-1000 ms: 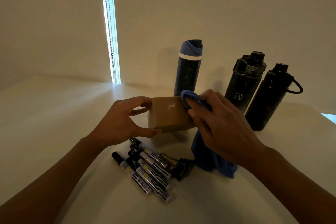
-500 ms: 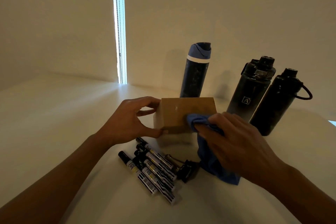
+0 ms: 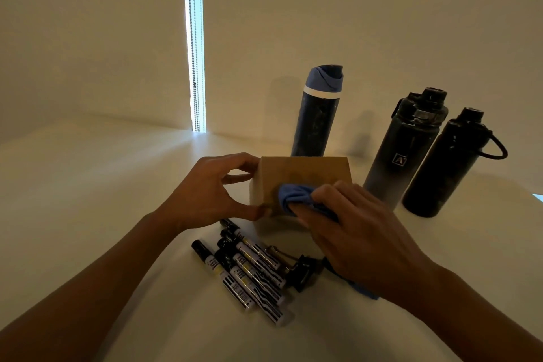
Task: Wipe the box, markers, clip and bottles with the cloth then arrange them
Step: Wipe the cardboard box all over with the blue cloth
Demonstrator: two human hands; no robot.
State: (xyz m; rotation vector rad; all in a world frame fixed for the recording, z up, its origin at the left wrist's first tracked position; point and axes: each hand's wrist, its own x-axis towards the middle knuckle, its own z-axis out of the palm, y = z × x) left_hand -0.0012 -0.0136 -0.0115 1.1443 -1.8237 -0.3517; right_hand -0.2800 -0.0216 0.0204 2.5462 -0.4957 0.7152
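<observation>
My left hand [image 3: 205,194] grips the left side of a brown cardboard box [image 3: 305,176] held just above the white table [image 3: 88,200]. My right hand [image 3: 352,232] holds a bunched blue cloth [image 3: 293,195] and presses it against the box's near face, low and left of centre. The cloth's tail hangs down under my right wrist. Several black-and-white markers [image 3: 249,267] lie in a bundle in front of the box, with a black binder clip [image 3: 302,272] at their right. Three dark bottles stand behind: a tall one with a blue lid [image 3: 317,114] and two black ones [image 3: 405,150] [image 3: 446,164].
A wall rises just behind the bottles. A bright window gap with a bead chain [image 3: 194,44] runs down at the back left. Bare tabletop stretches to the left and along the near edge.
My right hand has slid the cloth down and leftward across the box's near face, from its upper right corner to the lower left. The left hand keeps its grip.
</observation>
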